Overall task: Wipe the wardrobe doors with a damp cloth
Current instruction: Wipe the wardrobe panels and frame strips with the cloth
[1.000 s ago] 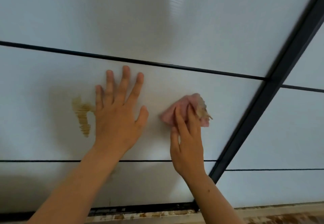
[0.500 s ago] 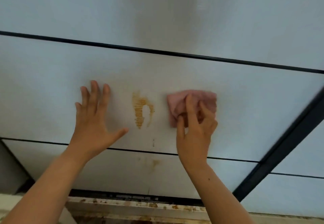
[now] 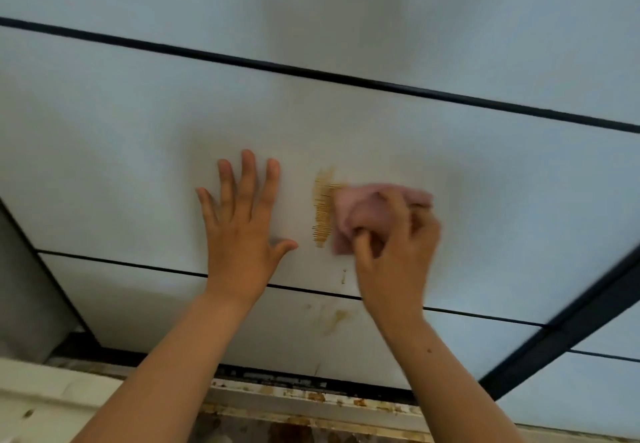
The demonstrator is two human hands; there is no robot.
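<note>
Cloth (image 3: pixel 356 200) now overlapping stain (image 3: pixel 323 207); earlier beside.

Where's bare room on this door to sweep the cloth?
Free: right of the cloth to the dark frame, and left of the left hand. Crowded: between that hand and the right hand, where the stain meets the cloth.

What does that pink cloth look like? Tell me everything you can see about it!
The pink cloth looks soft and thin. It is bunched into a crumpled wad and is a bit blurred. The right hand grips it with curled fingers and holds it against the pale wardrobe door. The cloth's left edge meets the streaky yellow-brown stain. I cannot tell whether it is wet.
</note>
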